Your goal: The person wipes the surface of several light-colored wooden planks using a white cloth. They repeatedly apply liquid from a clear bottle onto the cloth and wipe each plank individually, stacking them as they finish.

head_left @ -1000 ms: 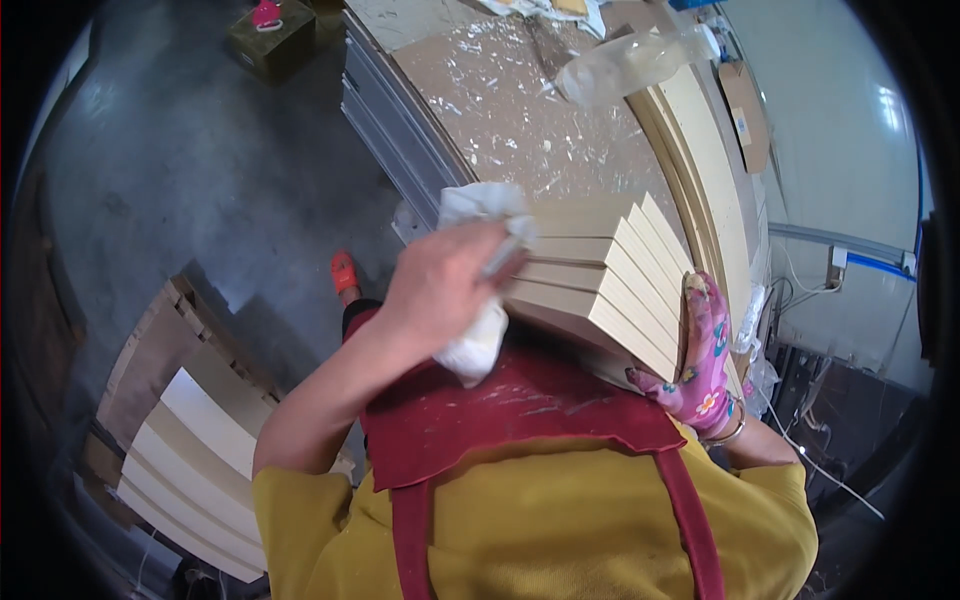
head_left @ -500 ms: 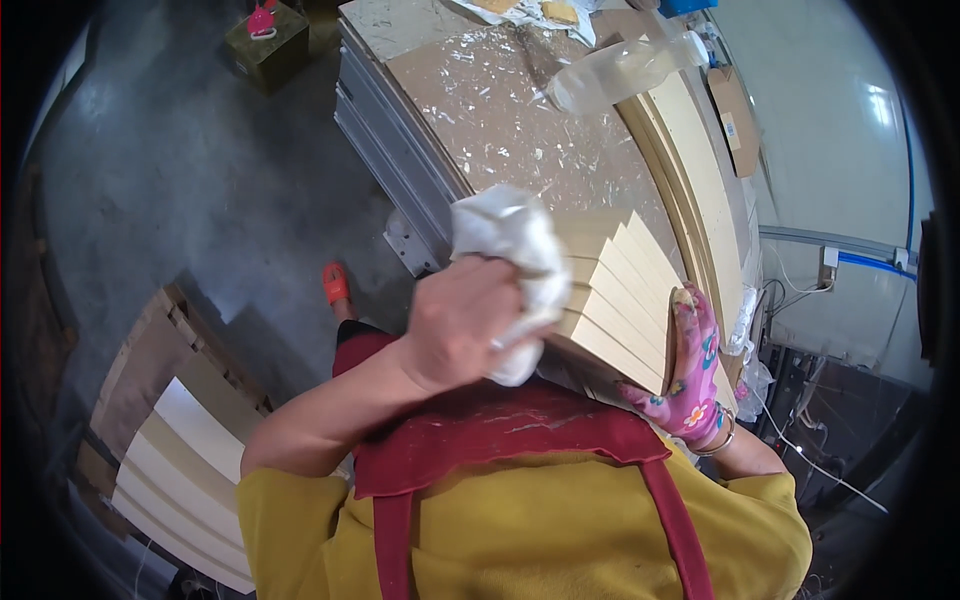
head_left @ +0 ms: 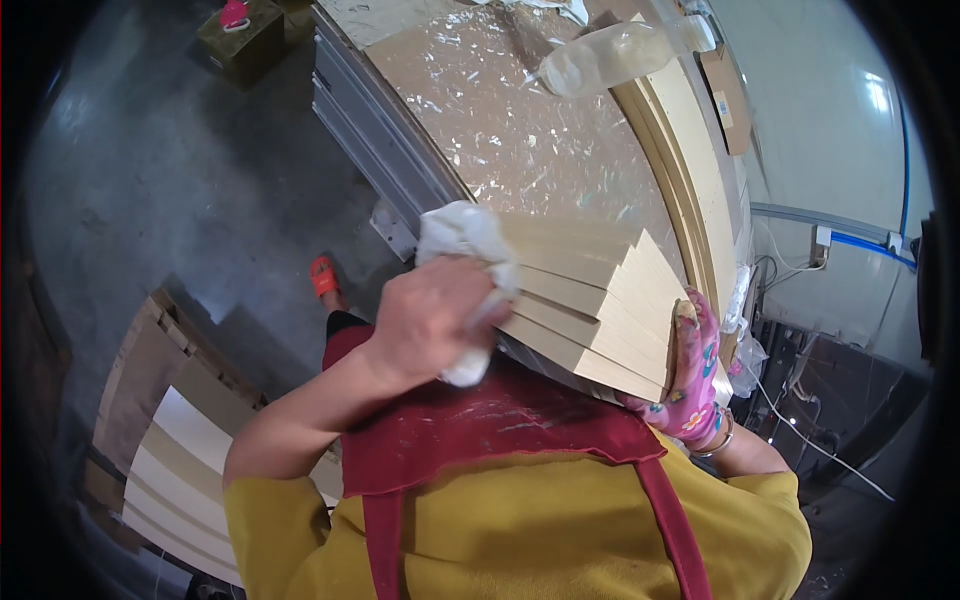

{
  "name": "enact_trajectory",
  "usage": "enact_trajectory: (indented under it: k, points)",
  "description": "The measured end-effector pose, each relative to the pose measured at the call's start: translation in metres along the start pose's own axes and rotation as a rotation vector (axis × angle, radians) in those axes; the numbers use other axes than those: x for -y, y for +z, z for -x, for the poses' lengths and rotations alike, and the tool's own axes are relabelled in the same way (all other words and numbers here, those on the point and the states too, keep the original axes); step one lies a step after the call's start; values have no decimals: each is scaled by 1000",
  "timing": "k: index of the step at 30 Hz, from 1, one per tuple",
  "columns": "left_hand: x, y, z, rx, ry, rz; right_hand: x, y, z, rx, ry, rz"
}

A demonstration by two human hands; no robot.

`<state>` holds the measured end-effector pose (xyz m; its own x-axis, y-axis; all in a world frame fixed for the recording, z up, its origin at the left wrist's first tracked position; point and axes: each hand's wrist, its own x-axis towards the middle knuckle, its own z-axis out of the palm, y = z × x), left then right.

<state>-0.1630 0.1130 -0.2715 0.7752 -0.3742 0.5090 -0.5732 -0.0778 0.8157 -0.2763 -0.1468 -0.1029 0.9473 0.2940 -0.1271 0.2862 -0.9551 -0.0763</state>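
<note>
A stack of pale wooden boards [head_left: 625,320] lies at the table's near edge, its layers slightly staggered. My bare left hand [head_left: 432,312] is closed around a crumpled white cloth [head_left: 462,240], which meets the stack's left end. The cloth and fingertips are a little blurred. On the stack's right end rests my right hand [head_left: 693,375], in a pink flowered glove. Its thumb and fingers are spread apart along the end of the boards; some fingers are hidden beneath or behind it.
The worktable [head_left: 500,110] is speckled with white flecks. Long pale strips [head_left: 690,170] line its right side, near a clear plastic bottle [head_left: 620,60]. More boards [head_left: 175,480] are piled on the floor at lower left. A metal-coloured box [head_left: 240,45] stands far left.
My left hand and the cloth have slid left along the boards, baring more of their upper faces. My right hand stays at the right end. The whole view has shifted slightly.
</note>
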Motion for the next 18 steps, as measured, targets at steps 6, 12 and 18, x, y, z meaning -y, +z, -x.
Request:
enact_trajectory:
  k: [6, 12, 18]
  points:
    - [-9, 0, -14, -102, 171, 64, -2, 1, -2, -19, -5, -54]
    - [3, -5, -3, 80, -117, 82, -1, 1, 3, -2, 19, -20]
    - [-7, -4, -19, -1, 239, 147, 4, -3, -2, 19, 43, -30]
